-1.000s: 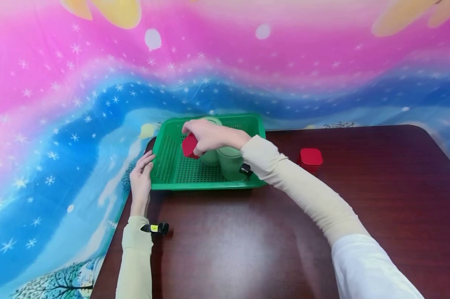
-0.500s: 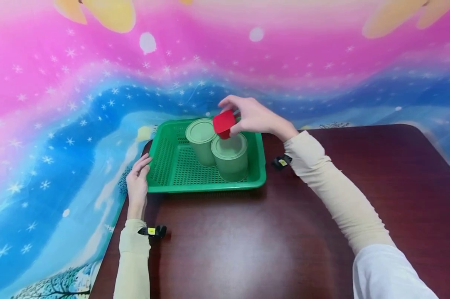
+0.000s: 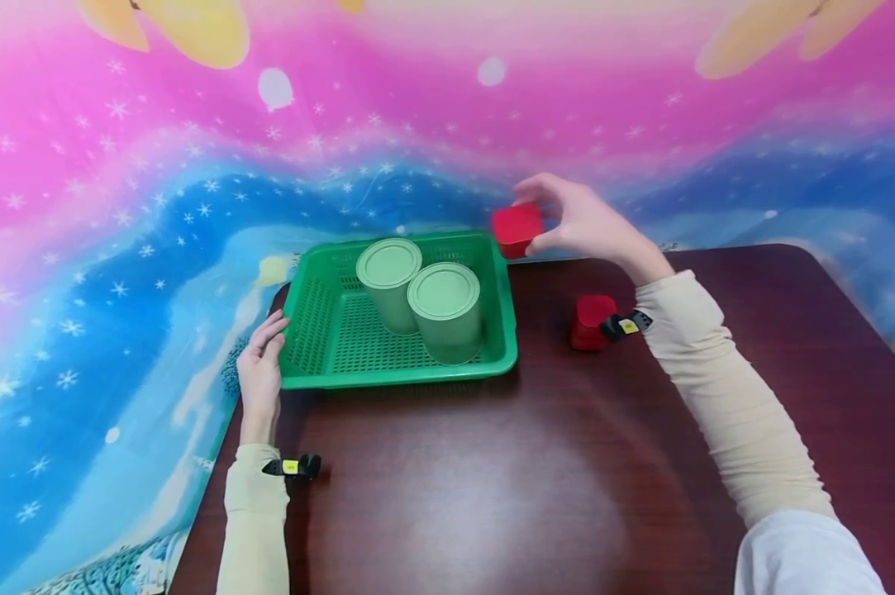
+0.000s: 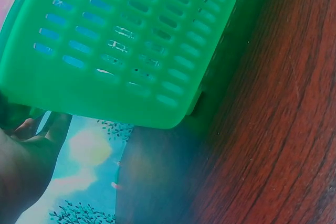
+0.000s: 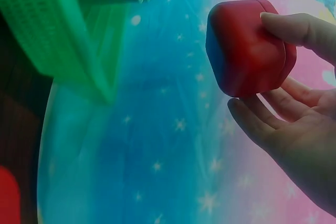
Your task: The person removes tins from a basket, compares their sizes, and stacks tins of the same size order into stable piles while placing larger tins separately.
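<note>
My right hand pinches a small red lidded box between thumb and fingers, raised at the basket's back right corner. In the right wrist view, the red box has rounded edges and a seam near one end. The green plastic basket stands at the back left of the table. My left hand holds its left rim; in the left wrist view that hand is at the rim's lower corner, fingertips partly hidden. Inside the basket stand two pale green cans, side by side and upright.
Another red box rests on the dark wood table right of the basket, partly covered by the right wrist's camera. A patterned pink and blue cloth hangs behind the table and along its left side.
My right hand has carried the red box from over the basket's inside rightward to its back right corner, uncovering both cans. The left hand stays at the rim.
</note>
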`<control>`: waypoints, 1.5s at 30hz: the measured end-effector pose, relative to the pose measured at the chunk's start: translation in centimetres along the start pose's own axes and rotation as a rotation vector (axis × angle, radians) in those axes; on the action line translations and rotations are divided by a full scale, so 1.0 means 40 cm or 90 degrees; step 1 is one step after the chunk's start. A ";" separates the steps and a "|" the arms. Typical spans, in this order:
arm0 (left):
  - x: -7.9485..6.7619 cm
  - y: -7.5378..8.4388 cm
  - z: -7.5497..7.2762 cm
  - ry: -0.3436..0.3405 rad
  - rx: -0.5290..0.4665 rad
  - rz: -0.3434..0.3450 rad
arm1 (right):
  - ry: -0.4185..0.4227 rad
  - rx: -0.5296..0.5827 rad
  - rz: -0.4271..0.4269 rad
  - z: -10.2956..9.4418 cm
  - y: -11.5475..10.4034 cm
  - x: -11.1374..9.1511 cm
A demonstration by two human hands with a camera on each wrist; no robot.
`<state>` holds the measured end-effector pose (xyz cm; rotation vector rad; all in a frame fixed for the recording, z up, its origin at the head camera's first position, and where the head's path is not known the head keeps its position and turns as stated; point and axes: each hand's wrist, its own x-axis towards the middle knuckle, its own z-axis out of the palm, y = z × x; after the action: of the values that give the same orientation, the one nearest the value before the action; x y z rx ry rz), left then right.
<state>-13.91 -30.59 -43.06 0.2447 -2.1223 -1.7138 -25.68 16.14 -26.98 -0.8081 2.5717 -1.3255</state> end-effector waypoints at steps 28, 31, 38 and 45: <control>-0.004 0.005 -0.005 0.003 0.029 -0.010 | 0.079 0.104 0.111 -0.020 0.211 -0.205; -0.007 0.007 -0.004 0.002 0.030 -0.012 | 0.081 0.111 0.117 -0.010 0.235 -0.230; -0.009 0.010 0.000 -0.001 0.020 -0.014 | 0.095 0.120 0.124 0.008 0.283 -0.272; -0.010 0.014 0.001 0.002 0.016 -0.014 | 0.097 0.161 0.111 0.025 0.306 -0.286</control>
<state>-13.51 -30.27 -42.59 0.2778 -2.1478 -1.6988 -20.50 27.10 -38.59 -0.4441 2.4433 -1.6667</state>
